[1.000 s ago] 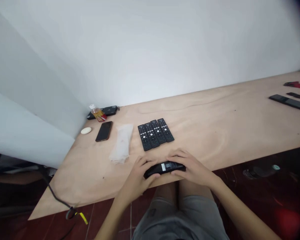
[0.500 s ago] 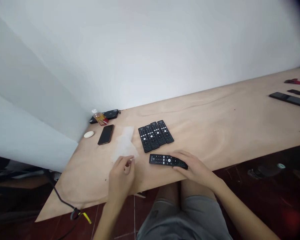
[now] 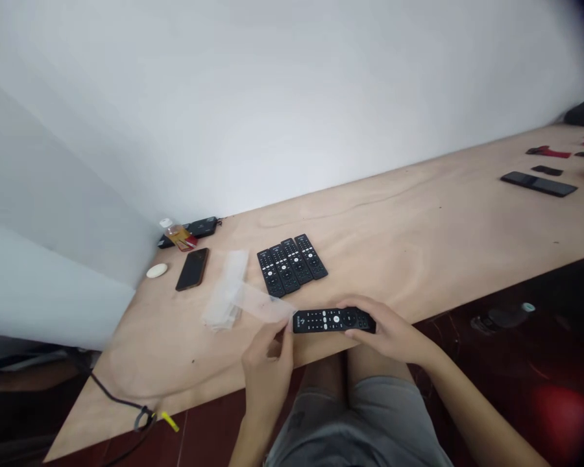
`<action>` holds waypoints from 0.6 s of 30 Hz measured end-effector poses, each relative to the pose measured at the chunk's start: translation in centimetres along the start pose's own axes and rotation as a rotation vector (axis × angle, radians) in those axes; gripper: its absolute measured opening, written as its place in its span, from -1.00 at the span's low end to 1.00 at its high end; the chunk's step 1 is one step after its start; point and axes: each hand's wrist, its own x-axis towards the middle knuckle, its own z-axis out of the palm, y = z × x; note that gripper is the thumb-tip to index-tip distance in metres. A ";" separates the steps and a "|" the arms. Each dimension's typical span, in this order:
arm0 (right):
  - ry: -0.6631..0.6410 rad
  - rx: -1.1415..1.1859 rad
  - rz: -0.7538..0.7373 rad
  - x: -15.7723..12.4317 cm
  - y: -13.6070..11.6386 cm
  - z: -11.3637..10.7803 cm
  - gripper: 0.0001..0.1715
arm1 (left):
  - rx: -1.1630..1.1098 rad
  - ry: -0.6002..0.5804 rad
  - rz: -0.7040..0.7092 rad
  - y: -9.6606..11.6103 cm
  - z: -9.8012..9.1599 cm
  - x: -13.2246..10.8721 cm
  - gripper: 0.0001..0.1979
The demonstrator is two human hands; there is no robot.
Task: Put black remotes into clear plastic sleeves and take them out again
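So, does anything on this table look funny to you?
A little: one black remote sits apart from the neat row of four black remotes, held by the right hand. The left hand pinches clear plastic, which looks crumpled.

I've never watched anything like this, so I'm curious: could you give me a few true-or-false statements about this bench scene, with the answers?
1. The right hand grips a black button-covered remote control. True.
2. The left hand holds a black smartphone. False: it pinches a clear plastic film, and the phone lies flat on the table.
3. Four black remotes lie side by side on a plywood table. True.
4. The person wears long trousers. False: they wear grey shorts.
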 end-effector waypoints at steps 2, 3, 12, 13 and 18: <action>0.002 -0.008 -0.010 0.0 0.2 0.1 -0.47 | 0.022 -0.054 0.078 0.2 -0.3 0.0 -0.78; 0.001 -0.013 -0.016 0.0 0.2 0.0 -0.47 | 0.051 -0.093 0.132 0.2 -0.5 0.1 -0.78; -0.110 0.016 -0.038 1.5 -0.4 -1.3 -0.49 | 0.123 -0.468 0.436 -1.4 -3.1 4.0 -0.61; -0.123 0.023 -0.044 2.1 -0.5 -1.1 -0.49 | 0.103 -0.459 0.440 -1.4 -2.5 4.3 -0.57; -0.173 0.001 -0.148 4.8 -0.6 0.4 -0.44 | 0.094 -0.376 0.499 -0.6 1.3 4.9 -0.40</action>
